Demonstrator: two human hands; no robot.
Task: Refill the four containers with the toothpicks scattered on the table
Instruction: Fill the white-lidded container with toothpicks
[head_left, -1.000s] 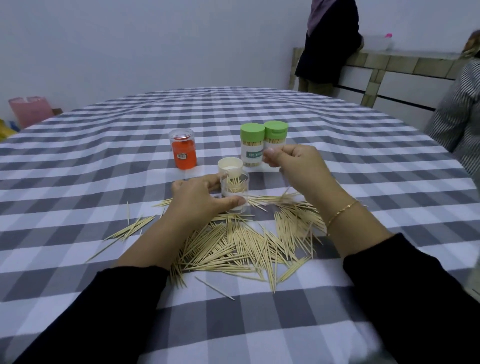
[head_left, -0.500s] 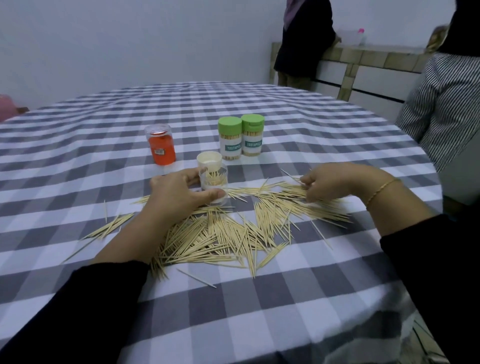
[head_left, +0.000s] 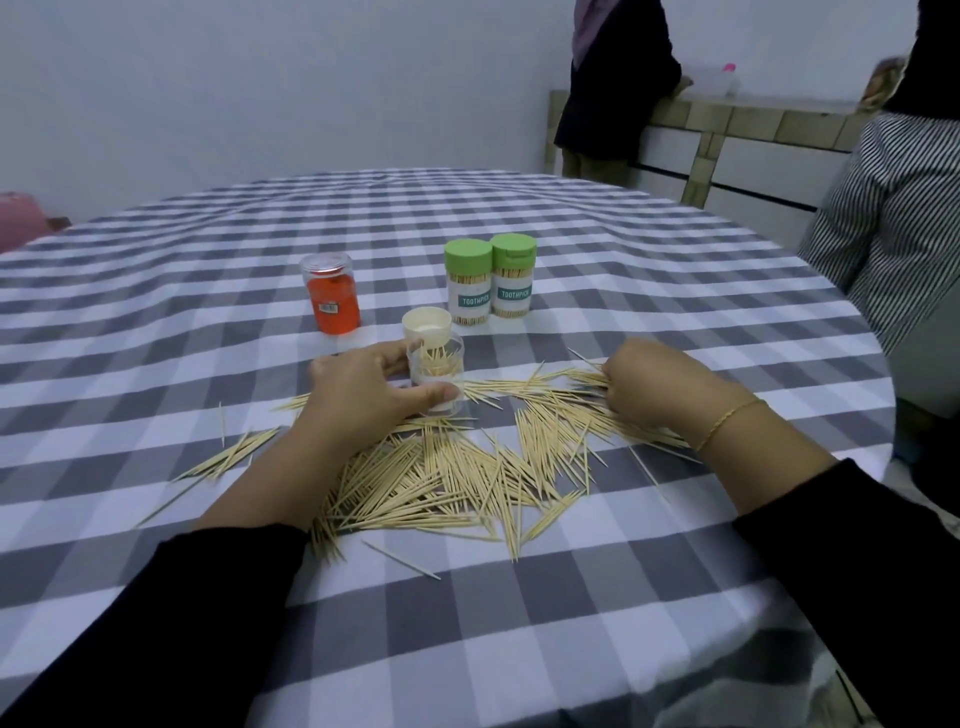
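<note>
your left hand (head_left: 363, 395) sits just left of the frame's centre, its fingers (head_left: 431, 397) and thumb curled around the clear container (head_left: 435, 379), which stands upright on the desk (head_left: 156, 322) with a small bunch of toothpicks inside and no lid on. your right hand (head_left: 654, 387) is to the right of centre, knuckles up, fingers curled down into the far right end of the scattered toothpicks (head_left: 467, 462); they pinch at the sticks there, though how many they hold is hidden under the hand. the main heap of toothpicks lies loose on the checked cloth between your two forearms, in the middle of the frame, with a smaller cluster (head_left: 228, 457) off to the left and a single stick (head_left: 400, 558) lower down, apart from the heap. just behind the clear container stands a white cap (head_left: 427, 323), touching or nearly touching it. further up the frame, the orange container (head_left: 332, 299) stands to the left, and two green-lidded containers (head_left: 488, 286) stand side by side, touching, both closed and packed with toothpicks. at the upper right, one person (head_left: 618, 83) in dark clothes stands by a low wall, and a striped sleeve (head_left: 893, 218) shows at the right edge.
</note>
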